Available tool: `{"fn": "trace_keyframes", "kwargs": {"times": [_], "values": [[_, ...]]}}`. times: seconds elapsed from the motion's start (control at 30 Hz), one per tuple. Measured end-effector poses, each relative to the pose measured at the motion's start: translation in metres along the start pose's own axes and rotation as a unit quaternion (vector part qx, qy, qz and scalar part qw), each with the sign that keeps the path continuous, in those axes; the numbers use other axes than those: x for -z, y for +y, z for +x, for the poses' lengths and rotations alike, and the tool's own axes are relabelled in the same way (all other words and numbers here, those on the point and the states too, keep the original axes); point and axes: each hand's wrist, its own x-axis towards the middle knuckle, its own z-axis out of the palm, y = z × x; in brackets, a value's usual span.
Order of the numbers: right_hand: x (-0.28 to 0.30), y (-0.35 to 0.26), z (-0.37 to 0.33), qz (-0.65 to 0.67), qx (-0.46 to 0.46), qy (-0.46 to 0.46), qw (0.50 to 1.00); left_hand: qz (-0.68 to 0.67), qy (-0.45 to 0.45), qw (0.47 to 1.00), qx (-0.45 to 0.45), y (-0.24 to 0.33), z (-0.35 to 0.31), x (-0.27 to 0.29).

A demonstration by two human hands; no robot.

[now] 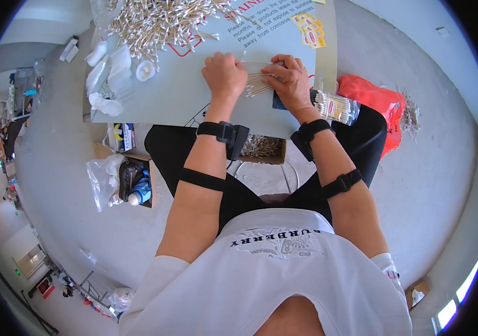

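My left hand [224, 77] is closed over the table, with a cotton swab [244, 54] poking out by its fingers. Facing it, my right hand [291, 83] has its thumb and fingers bent over a small row of cotton swabs [256, 85] lying on the grey tabletop [166, 101]. Its fingertips meet the swab ends, and the palm side is hidden. A large loose heap of cotton swabs [158, 25] spreads across the far left of the table. Close to my right wrist is a clear pack filled with swabs [333, 107], bearing a yellow label.
Clear plastic bags [119, 70] and a small round white container [145, 70] lie at left. Yellow labels [311, 32] rest far right. A red plastic bag [372, 99] hangs beyond the right edge. Below are a carton of swabs [264, 150] and a box holding a blue bottle [140, 193].
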Motion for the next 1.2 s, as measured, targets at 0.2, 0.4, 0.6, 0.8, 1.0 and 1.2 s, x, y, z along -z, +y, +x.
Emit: {"fn": "trace_keyframes", "kwargs": {"times": [0.2, 0.4, 0.6, 0.8, 1.0, 1.2], "values": [[0.003, 0.001, 0.0, 0.049, 0.004, 0.008, 0.999, -0.073, 0.094, 0.973, -0.2, -0.006, 0.025, 0.0], [0.013, -0.002, -0.007, 0.145, -0.134, 0.063, 0.978, -0.079, 0.022, 0.965, -0.25, 0.007, -0.007, 0.001], [0.011, -0.011, -0.034, 0.324, -0.163, 0.181, 0.914, -0.077, 0.011, 0.965, -0.251, 0.013, -0.062, -0.001], [0.008, -0.016, -0.04, 0.364, -0.165, 0.194, 0.896, -0.039, -0.096, 0.947, -0.305, 0.011, -0.076, -0.003], [0.001, -0.025, -0.045, 0.355, -0.176, 0.214, 0.893, -0.087, 0.011, 0.976, -0.199, 0.009, -0.07, -0.009], [-0.005, -0.033, -0.041, 0.411, -0.187, 0.189, 0.872, -0.038, -0.063, 0.972, -0.223, 0.016, -0.072, -0.011]]}}
